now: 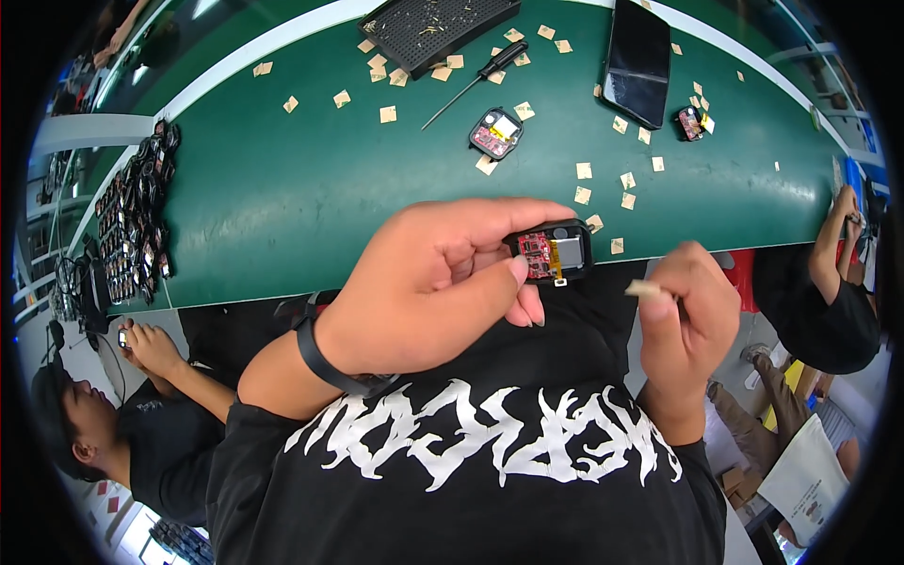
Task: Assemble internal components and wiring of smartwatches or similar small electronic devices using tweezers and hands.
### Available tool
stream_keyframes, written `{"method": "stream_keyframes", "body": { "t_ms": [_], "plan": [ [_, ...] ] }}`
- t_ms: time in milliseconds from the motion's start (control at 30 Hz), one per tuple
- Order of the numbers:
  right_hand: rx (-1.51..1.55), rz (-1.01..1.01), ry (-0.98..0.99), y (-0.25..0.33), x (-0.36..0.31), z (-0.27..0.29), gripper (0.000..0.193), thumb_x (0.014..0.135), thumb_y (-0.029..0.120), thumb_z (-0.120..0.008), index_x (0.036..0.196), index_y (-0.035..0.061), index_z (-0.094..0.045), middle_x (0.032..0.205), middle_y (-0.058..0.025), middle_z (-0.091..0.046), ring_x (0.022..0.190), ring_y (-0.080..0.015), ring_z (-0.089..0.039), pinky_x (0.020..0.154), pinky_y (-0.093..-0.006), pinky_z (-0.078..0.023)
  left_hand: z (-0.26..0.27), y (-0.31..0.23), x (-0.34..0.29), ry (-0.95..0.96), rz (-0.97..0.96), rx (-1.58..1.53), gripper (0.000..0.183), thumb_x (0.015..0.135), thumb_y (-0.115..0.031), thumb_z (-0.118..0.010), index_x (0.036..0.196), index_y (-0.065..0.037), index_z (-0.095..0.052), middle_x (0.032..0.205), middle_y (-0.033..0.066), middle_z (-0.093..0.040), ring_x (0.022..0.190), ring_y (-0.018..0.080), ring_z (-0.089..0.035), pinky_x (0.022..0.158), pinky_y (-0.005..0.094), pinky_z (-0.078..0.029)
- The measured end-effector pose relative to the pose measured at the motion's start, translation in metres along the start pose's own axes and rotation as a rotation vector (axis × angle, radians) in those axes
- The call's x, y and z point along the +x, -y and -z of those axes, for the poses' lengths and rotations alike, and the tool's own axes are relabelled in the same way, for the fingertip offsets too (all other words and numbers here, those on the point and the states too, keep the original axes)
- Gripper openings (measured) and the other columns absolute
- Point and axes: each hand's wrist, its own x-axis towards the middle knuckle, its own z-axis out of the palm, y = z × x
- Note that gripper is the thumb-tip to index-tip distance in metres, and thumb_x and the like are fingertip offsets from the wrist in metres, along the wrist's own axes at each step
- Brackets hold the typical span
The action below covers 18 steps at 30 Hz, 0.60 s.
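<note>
Co-workers point(174, 457) flank the green table point(301, 198); left grip point(424, 292) clasps a device point(569, 250), right grip point(692, 315) pinches a beige piece point(642, 288).

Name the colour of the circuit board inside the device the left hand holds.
The circuit board is red, best seen in the head view.

Green table point(282, 188) carries 1 screwdriver point(493, 66), 1 tray point(424, 47), pale squares point(388, 114).

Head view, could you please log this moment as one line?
left hand: holding open black device | right hand: pinching small beige piece | green table: screwdriver, scattered beige squares
</note>
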Motion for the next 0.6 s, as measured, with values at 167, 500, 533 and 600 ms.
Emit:
{"method": "stream_keyframes", "body": {
  "t_ms": [167, 500, 533, 600],
  "plan": [
    [-0.277, 0.292, 0.197, 0.014, 0.006, 0.012, 0.041, 0.063, 0.033, -0.089, 0.069, 0.0051, -0.06, 0.059, -0.005, -0.046, 0.05, -0.0229, -0.044, 0.046, -0.0331, -0.034, -0.001, -0.003, -0.009, 0.058, -0.173, 0.212, 0.046, 0.092, 0.007, -0.047, 0.137, 0.009, -0.055, 0.094, 0.0102, -0.07, 0.079, 0.0121, -0.068, 0.074, 0.0228, -0.055],
    [-0.428, 0.538, 0.124, 0.031, 0.009, 0.012, 0.027, 0.066, 0.0, -0.08, 0.091, -0.0026, -0.068, 0.077, -0.01, -0.063, 0.055, -0.0184, -0.051, 0.044, -0.0283, -0.036, -0.006, -0.011, -0.015, 0.043, -0.317, 0.603, 0.051, 0.085, 0.011, -0.049, 0.135, 0.004, -0.059, 0.09, 0.0125, -0.07, 0.075, 0.0138, -0.072, 0.07, 0.023, -0.056],
    [-0.512, 0.588, 0.094, 0.032, 0.009, 0.012, 0.027, 0.066, -0.001, -0.078, 0.091, -0.0031, -0.068, 0.077, -0.0103, -0.063, 0.055, -0.0181, -0.051, 0.044, -0.0275, -0.036, -0.007, -0.01, -0.016, 0.041, -0.34, 0.638, 0.053, 0.084, 0.011, -0.05, 0.135, 0.003, -0.06, 0.089, 0.0124, -0.07, 0.075, 0.0144, -0.072, 0.07, 0.0236, -0.056],
    [-0.566, 0.613, 0.085, 0.034, 0.01, 0.012, 0.026, 0.066, -0.001, -0.077, 0.09, -0.0038, -0.069, 0.077, -0.0102, -0.063, 0.055, -0.018, -0.051, 0.044, -0.0267, -0.035, -0.008, -0.01, -0.016, 0.039, -0.363, 0.673, 0.054, 0.083, 0.011, -0.051, 0.135, 0.002, -0.06, 0.088, 0.0123, -0.07, 0.075, 0.0151, -0.073, 0.07, 0.0242, -0.056]
  ]
}}
